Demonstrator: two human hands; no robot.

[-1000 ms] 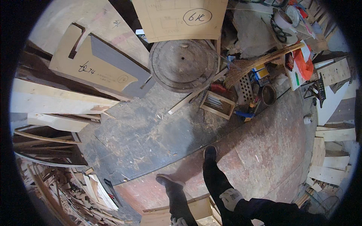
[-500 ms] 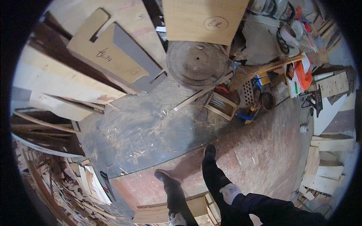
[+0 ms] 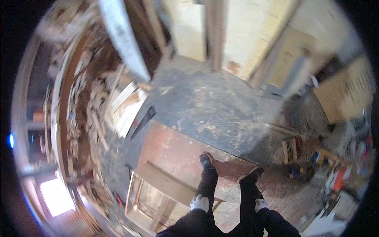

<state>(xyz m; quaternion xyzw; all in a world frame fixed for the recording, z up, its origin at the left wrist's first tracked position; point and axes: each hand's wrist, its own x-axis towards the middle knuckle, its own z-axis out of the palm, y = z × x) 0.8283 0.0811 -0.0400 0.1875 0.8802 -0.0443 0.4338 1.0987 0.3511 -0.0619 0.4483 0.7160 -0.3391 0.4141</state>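
My left hand (image 3: 199, 203), in a whitish glove, is by my left thigh, next to a low wooden frame (image 3: 169, 185) with a plank along its top. My right hand (image 3: 261, 204), gloved alike, is against my right leg. No object shows in either hand, and blur hides how the fingers lie. My dark shoes stand apart on a reddish floor panel (image 3: 166, 144).
A dark tapered tool, perhaps a handsaw (image 3: 144, 121), lies beside wood offcuts (image 3: 122, 104) on the left. Tall pale boards (image 3: 244, 35) stand at the far side. On the right are a small wooden box (image 3: 289, 151), assorted tools and a brown sheet (image 3: 347, 89).
The view has swung left, so the offcuts and wooden frame show more fully and the tools shift right. My left hand has come more into view; both hands remain near my legs.
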